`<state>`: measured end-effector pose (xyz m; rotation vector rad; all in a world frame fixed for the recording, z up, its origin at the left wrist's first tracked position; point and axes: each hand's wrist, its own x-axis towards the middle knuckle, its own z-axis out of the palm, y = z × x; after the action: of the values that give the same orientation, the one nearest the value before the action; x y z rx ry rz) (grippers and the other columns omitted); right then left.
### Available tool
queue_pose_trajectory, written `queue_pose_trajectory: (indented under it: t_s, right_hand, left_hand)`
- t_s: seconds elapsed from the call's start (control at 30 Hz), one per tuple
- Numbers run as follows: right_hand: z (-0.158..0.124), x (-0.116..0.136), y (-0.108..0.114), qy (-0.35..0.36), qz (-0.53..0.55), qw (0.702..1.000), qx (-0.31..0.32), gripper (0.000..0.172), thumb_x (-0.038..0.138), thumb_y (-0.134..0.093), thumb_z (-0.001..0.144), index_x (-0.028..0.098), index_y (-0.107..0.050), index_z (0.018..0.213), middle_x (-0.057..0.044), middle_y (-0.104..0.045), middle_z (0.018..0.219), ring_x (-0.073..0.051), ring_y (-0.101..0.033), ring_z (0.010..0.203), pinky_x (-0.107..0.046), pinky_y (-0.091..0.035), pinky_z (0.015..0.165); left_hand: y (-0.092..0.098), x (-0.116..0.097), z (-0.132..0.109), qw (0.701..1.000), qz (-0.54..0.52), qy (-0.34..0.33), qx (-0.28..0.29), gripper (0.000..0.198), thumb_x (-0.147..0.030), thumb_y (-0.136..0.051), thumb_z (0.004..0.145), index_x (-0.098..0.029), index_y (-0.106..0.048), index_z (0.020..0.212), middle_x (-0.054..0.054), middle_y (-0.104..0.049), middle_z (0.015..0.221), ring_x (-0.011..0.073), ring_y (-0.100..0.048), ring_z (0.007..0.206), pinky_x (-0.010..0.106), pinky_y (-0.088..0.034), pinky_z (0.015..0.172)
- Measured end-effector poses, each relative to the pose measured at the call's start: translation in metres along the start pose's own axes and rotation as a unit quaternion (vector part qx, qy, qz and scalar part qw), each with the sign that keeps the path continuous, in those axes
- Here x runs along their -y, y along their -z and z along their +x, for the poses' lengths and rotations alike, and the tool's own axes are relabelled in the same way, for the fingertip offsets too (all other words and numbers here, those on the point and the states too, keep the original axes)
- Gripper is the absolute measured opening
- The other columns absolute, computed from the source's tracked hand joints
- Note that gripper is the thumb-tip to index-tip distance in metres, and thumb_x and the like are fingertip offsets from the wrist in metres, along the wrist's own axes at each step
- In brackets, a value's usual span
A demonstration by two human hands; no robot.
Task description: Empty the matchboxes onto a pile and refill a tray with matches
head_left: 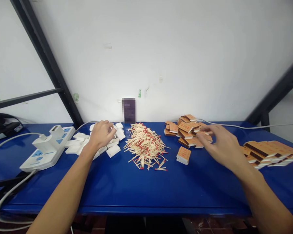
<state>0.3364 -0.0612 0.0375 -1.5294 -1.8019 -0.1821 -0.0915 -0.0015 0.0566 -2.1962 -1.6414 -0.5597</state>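
Observation:
My left hand is over a heap of small white matchbox trays, its fingers curled and close together. The fingertips are partly hidden, so what they hold, if anything, does not show. My right hand reaches to the right side of a pile of orange matchbox sleeves, thumb and fingers apart. One orange matchbox lies by itself in front of that pile. Between my hands is a large heap of loose red-tipped matches.
Stacked orange matchboxes lie at the right, beside my right forearm. A white power strip with plugs and cables is at the left, near a black headset-like object. A blurred dark rectangle leans against the wall behind the blue table.

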Motion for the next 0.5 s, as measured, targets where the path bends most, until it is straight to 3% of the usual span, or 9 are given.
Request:
queue_pose_trajectory:
  t_s: [0.13, 0.23, 0.37, 0.5]
  right_hand:
    - [-0.018, 0.021, 0.000, 0.080, 0.056, 0.979, 0.177, 0.041, 0.055, -0.057, 0.086, 0.026, -0.064, 0.113, -0.010, -0.067, 0.119, -0.032, -0.063, 0.107, -0.049, -0.050, 0.092]
    - [-0.025, 0.023, -0.005, 0.101, 0.045, 0.962, 0.251, 0.048, 0.056, -0.059, 0.085, 0.028, -0.062, 0.124, -0.011, -0.063, 0.128, -0.035, -0.056, 0.121, -0.055, -0.044, 0.101]
    - [-0.014, 0.030, -0.004, 0.116, 0.070, 0.959, 0.249, 0.043, 0.054, -0.061, 0.085, 0.029, -0.065, 0.119, -0.009, -0.066, 0.124, -0.034, -0.057, 0.119, -0.057, -0.043, 0.103]
    - [0.006, 0.053, -0.005, 0.100, 0.158, 0.957, 0.223, 0.041, 0.049, -0.065, 0.084, 0.033, -0.064, 0.122, -0.006, -0.065, 0.127, -0.031, -0.061, 0.112, -0.053, -0.050, 0.097]
  left_hand:
    - [0.001, -0.003, -0.001, 1.000, 0.004, 0.007, 0.019, 0.023, -0.029, -0.043, 0.081, -0.020, -0.062, 0.071, 0.009, -0.065, 0.080, 0.0268, -0.058, 0.080, 0.038, -0.041, 0.070]
    - [0.004, -0.008, -0.002, 0.999, 0.000, 0.005, 0.032, 0.023, -0.027, -0.043, 0.080, -0.020, -0.064, 0.075, 0.009, -0.067, 0.084, 0.0281, -0.059, 0.084, 0.039, -0.041, 0.071]
    - [0.005, -0.014, -0.002, 0.999, -0.011, -0.009, 0.042, 0.022, -0.025, -0.044, 0.078, -0.020, -0.066, 0.077, 0.009, -0.068, 0.088, 0.0294, -0.059, 0.088, 0.041, -0.042, 0.074]
    - [0.005, -0.014, -0.002, 0.998, -0.024, -0.018, 0.052, 0.022, -0.023, -0.044, 0.077, -0.020, -0.066, 0.078, 0.009, -0.068, 0.089, 0.0286, -0.058, 0.087, 0.041, -0.044, 0.076]
